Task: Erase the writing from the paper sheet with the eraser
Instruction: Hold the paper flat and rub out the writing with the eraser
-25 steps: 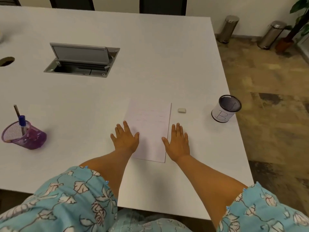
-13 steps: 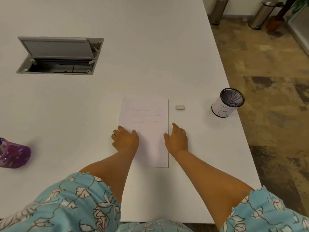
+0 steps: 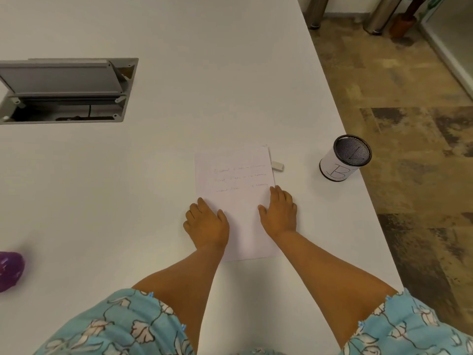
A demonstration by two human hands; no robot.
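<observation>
Paper sheet point(image 3: 235, 201) flat on the white table point(image 3: 230, 85), long side running away from the body, with three faint pencilled lines across its far half, too pale to read. Left hand point(image 3: 206, 222) resting on the sheet's near left edge, fingers loosely curled against the paper, gripping nothing. Right hand point(image 3: 279, 210) pressing flat on the sheet's right edge, fingers straight, thumb on the paper, likewise holding nothing. Eraser point(image 3: 277, 166) lying just beside the sheet's far right edge, touching or almost touching it, beyond the right hand's fingertips and untouched. Off to the right of the sheet, near the table edge, a white mesh-topped pen cup point(image 3: 344, 157) marked with a letter B; far to the left of the sheet, an open grey cable hatch point(image 3: 64, 90) sunk in the table top, and nearer the body on that side a purple object point(image 3: 10, 270) cut by the frame. Judged as the opening step: sheet steadied, writing all present, rubbing not yet begun. Next move likely a short reach forward with the right hand to pinch the eraser, the left hand pinning the sheet down. Worth care: thin paper apt to wrinkle or slide under rubbing unless held close to the written lines.
</observation>
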